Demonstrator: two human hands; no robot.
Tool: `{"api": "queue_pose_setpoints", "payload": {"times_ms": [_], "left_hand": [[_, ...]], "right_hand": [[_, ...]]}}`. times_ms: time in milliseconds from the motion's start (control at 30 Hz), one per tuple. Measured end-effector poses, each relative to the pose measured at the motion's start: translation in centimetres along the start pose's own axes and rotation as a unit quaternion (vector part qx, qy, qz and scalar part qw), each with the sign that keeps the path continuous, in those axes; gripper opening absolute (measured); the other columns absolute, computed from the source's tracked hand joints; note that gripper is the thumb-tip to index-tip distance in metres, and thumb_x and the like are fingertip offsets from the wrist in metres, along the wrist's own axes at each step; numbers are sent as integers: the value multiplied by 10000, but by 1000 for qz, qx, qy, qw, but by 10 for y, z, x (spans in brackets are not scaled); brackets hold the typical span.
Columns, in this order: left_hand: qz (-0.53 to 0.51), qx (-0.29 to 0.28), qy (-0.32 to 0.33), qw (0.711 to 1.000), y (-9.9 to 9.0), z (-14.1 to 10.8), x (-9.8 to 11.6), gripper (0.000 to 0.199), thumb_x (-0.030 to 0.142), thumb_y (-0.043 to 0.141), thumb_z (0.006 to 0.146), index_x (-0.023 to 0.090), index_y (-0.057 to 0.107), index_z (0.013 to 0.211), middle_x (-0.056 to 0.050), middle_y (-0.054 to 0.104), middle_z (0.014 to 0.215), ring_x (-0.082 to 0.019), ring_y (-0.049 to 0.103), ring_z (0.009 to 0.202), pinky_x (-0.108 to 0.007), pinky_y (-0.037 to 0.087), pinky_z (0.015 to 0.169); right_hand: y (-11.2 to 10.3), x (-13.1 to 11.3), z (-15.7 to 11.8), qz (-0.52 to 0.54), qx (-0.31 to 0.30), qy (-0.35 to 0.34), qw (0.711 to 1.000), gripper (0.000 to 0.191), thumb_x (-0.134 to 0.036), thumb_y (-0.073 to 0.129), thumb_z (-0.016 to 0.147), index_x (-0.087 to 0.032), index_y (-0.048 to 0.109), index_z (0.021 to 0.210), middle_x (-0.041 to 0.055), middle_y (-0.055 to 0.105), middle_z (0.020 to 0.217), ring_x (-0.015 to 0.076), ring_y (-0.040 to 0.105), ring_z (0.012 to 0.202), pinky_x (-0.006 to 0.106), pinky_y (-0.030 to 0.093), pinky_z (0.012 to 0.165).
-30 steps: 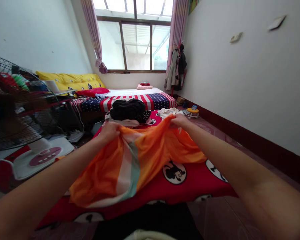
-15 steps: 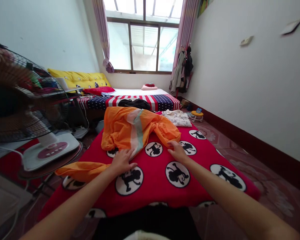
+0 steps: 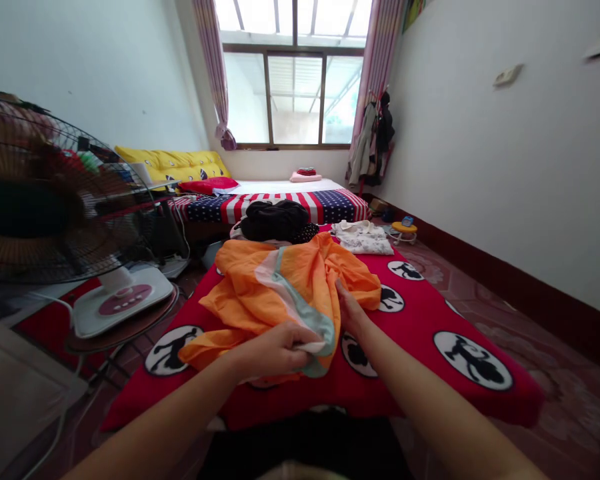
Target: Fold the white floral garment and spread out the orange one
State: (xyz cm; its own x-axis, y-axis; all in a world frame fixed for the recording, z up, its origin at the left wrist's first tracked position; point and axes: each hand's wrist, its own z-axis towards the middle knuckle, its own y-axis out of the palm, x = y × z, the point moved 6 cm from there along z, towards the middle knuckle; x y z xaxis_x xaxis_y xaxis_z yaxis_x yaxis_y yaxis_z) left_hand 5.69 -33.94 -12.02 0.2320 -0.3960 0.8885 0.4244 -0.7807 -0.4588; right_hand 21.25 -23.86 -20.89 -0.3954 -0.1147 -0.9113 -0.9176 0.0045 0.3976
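A thin orange garment (image 3: 250, 277) with a white and a grey-green stripe lies rumpled on a red cloth (image 3: 300, 400) printed with black monkeys in white circles. My left hand (image 3: 283, 348) is closed on the garment's striped edge near the front, lifting it a little. On the right side, my right hand (image 3: 349, 308) rests against the orange fabric by its bunched part, fingers stretched out and partly hidden by folds. An orange sleeve-like end sticks out to the left under my left forearm.
Behind the garment sit a pile of black clothes (image 3: 275, 220) and a folded white patterned shirt (image 3: 363, 237). A standing fan (image 3: 35, 200) is close on the left. Further back are a bed (image 3: 280, 189) and a small yellow stool (image 3: 404, 227) by the right wall.
My left hand has gone from lying open on the garment to gripping its striped edge, pulled right and nearer. The loose orange end has drawn in, and the black pile shows more.
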Motion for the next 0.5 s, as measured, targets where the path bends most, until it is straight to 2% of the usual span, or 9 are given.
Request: {"api": "queue_pose_setpoints", "payload": {"times_ms": [67,100,133,200,267,333,400,500], "left_hand": [[52,-33,11,998,6,-2,-3,57,166,458,717,173,469,661,46,403,641,-94,372,604,-200,313,562],[82,-39,5,996,6,-3,-9,37,166,481,710,173,490,676,46,434,649,-95,394,608,-199,321,566],[117,-37,-10,992,4,-5,-19,9,171,513,701,176,519,706,45,472,664,-100,419,609,-200,328,563],[216,-6,-61,974,-8,-11,-41,122,182,591,660,189,581,782,34,550,693,-120,475,604,-214,333,544],[337,55,-118,932,-28,-19,-59,193,159,644,596,194,629,786,8,598,684,-155,524,597,-241,338,534],[430,137,-155,879,-56,-29,-66,136,134,623,610,187,656,731,-36,624,685,-197,566,623,-274,360,555],[468,232,-175,835,-91,-39,-64,175,122,529,712,179,677,787,-95,659,841,-246,604,764,-312,403,629],[495,400,-156,755,-144,-60,-51,345,98,402,797,180,667,1002,-127,611,1122,-288,539,1053,-372,427,815]], "right_hand": [[-8,-7,1,84,36,17,996,172,-262,661,718,-163,643,856,82,712,774,255,695,819,401,557,797],[-16,-15,1,96,59,10,994,141,-151,649,673,-160,640,814,65,705,728,241,697,761,381,564,772],[-24,-26,1,100,79,-7,992,180,-73,618,637,-164,633,791,44,702,706,219,693,718,354,570,750],[-45,-56,2,117,117,-61,984,269,-6,555,607,-183,622,798,-1,706,727,166,684,687,285,572,726],[-68,-87,0,138,158,-122,970,319,15,510,611,-205,608,821,-47,701,757,111,674,689,216,562,718],[-89,-113,-4,151,193,-173,954,333,31,478,612,-214,582,812,-81,681,743,69,660,683,163,548,708],[-103,-128,-9,152,217,-207,942,333,42,456,605,-216,556,792,-97,662,724,51,650,675,142,541,693],[-113,-132,-17,133,236,-218,937,329,30,442,602,-219,541,794,-96,657,725,56,650,673,155,547,664]]}}
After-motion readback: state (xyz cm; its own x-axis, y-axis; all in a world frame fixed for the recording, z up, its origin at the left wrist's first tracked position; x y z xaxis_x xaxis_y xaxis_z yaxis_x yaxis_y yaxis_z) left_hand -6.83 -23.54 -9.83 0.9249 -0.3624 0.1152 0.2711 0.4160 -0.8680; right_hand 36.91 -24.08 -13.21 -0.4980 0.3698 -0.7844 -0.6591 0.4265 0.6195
